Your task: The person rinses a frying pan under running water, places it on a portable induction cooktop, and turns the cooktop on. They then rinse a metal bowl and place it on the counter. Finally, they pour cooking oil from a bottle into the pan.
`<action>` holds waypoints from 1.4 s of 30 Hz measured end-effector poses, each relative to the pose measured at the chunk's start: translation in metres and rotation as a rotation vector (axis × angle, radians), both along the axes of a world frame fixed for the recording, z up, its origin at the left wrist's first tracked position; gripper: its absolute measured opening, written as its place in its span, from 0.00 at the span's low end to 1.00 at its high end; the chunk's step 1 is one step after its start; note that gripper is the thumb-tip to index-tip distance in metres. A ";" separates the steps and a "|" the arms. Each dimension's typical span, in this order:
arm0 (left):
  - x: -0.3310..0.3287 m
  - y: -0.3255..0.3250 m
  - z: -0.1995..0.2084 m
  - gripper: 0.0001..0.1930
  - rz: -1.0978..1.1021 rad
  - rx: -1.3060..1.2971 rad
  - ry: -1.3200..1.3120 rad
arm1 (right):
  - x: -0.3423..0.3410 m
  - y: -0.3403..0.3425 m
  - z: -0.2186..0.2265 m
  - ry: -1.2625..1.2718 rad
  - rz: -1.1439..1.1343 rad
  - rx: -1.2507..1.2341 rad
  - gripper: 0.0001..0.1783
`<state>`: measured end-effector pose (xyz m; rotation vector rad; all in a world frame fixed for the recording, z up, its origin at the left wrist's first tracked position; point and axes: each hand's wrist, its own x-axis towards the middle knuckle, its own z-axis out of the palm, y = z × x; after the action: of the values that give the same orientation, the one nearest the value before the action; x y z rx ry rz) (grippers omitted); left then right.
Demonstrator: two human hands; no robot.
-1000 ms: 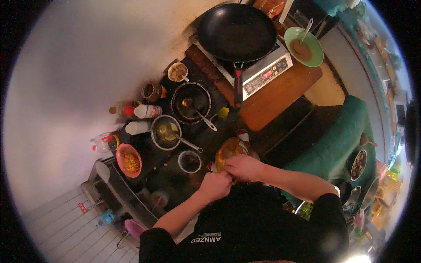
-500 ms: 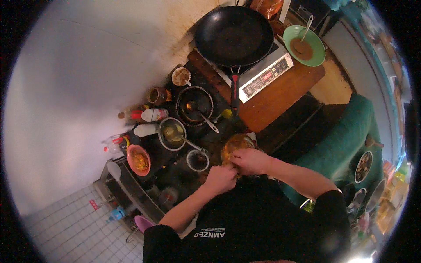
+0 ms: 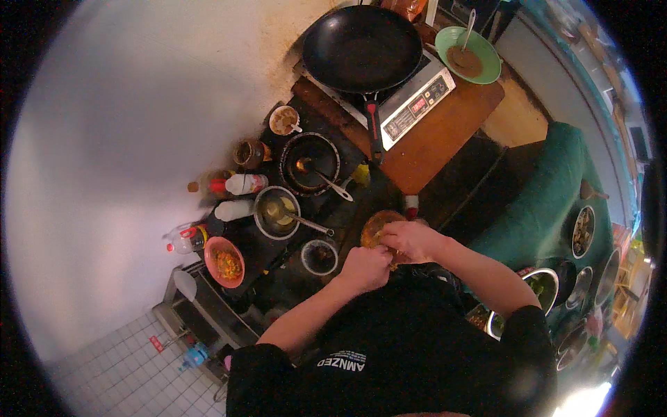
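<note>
Close in front of my body, both hands meet at the near rim of an orange-toned bowl [image 3: 375,224] with orange contents. My left hand [image 3: 367,267] is closed, its fingertips near the bowl's edge. Partly over the bowl, my right hand [image 3: 413,240] bends its fingers in toward the left one. Whatever they grip between them is too small and covered to name. Left of the hands stands a small cup of dark contents [image 3: 319,257]. Behind that cup, a metal bowl [image 3: 257,212] holds a ladle [image 3: 306,223] and yellowish liquid.
A black frying pan [image 3: 363,48] sits on an induction cooker [image 3: 419,106] at the back. Right of it is a green bowl [image 3: 490,68] of brown sauce. A dark pot [image 3: 336,149], bottles [image 3: 236,209] and a pink bowl [image 3: 221,278] fill the left. Green cloth [image 3: 556,174] lies right.
The view has shifted slightly, and more of the metal bowls at the right shows. My hands stay together at the orange-toned bowl, with the right fingers a little changed in pose.
</note>
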<state>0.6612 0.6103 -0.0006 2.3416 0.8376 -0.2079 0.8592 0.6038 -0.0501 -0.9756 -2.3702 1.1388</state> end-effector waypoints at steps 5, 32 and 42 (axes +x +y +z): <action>0.000 0.003 -0.003 0.07 0.046 0.005 0.060 | -0.002 0.009 -0.015 0.063 0.023 -0.030 0.27; -0.006 -0.016 -0.053 0.13 0.652 -0.618 0.038 | 0.152 0.107 -0.160 -0.326 -1.134 -0.156 0.21; -0.012 -0.010 -0.024 0.14 0.762 -0.863 -0.038 | 0.152 0.091 -0.155 -0.347 -1.182 -0.172 0.20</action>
<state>0.6491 0.6000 -0.0245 1.1375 1.2421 -0.1491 1.0113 0.6946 -0.2055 -2.2941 -1.3517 0.6844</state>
